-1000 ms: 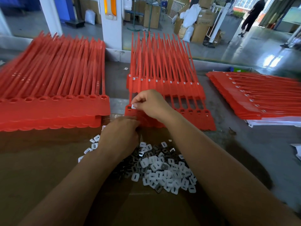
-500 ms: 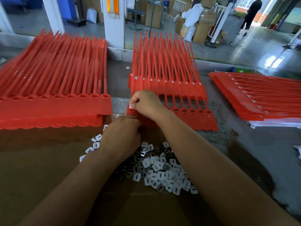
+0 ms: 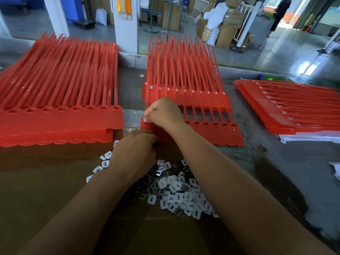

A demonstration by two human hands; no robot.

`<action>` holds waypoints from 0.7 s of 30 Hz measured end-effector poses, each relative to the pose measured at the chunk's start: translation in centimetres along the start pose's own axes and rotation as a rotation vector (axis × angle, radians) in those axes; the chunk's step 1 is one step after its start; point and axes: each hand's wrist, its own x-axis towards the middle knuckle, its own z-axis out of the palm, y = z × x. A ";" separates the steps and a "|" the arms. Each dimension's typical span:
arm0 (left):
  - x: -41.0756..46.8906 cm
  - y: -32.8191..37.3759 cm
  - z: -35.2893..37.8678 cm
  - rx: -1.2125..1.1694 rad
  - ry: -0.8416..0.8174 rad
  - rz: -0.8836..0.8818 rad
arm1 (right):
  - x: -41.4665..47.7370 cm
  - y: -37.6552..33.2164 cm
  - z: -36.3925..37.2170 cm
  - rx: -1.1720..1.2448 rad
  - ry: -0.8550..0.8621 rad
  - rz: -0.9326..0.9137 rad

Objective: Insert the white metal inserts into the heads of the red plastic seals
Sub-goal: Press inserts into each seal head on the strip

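Note:
A comb-like sheet of red plastic seals [image 3: 211,126] lies in the middle of the bench, heads toward me. My right hand [image 3: 163,113] is curled over the leftmost head and pinches a white insert [image 3: 144,119] against it. My left hand [image 3: 134,151] lies knuckles-up at the near edge of that sheet, above the pile of white and grey inserts [image 3: 176,190]; its fingertips are hidden, so what it holds cannot be seen.
A thick stack of red seals [image 3: 60,116] with empty heads fills the left. Another red stack [image 3: 294,107] lies at the right on white sheets. Brown cardboard [image 3: 36,190] covers the near bench. A person stands far back on the factory floor.
My right hand has closed into a tighter fist and pressed down on the leftmost head. The left hand has barely moved. The camera tipped slightly.

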 end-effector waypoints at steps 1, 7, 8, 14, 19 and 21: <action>0.0 0.0 0.0 -0.003 0.003 0.000 | 0.2 -0.1 -0.1 0.000 -0.005 0.016; -0.1 0.0 0.0 -0.015 0.019 -0.008 | 1.1 -0.5 -0.1 -0.011 -0.075 0.098; -0.1 0.0 0.0 -0.012 0.018 -0.013 | 1.2 -0.5 -0.1 -0.008 -0.071 0.107; -0.1 -0.1 0.0 -0.015 0.019 -0.023 | 1.5 -0.4 0.3 0.004 -0.034 0.109; -0.1 0.0 -0.2 -0.031 0.013 -0.007 | 1.3 0.0 0.2 -0.012 -0.037 0.061; -0.1 0.0 -0.3 -0.031 0.009 0.002 | 0.7 0.6 0.1 0.004 -0.030 -0.009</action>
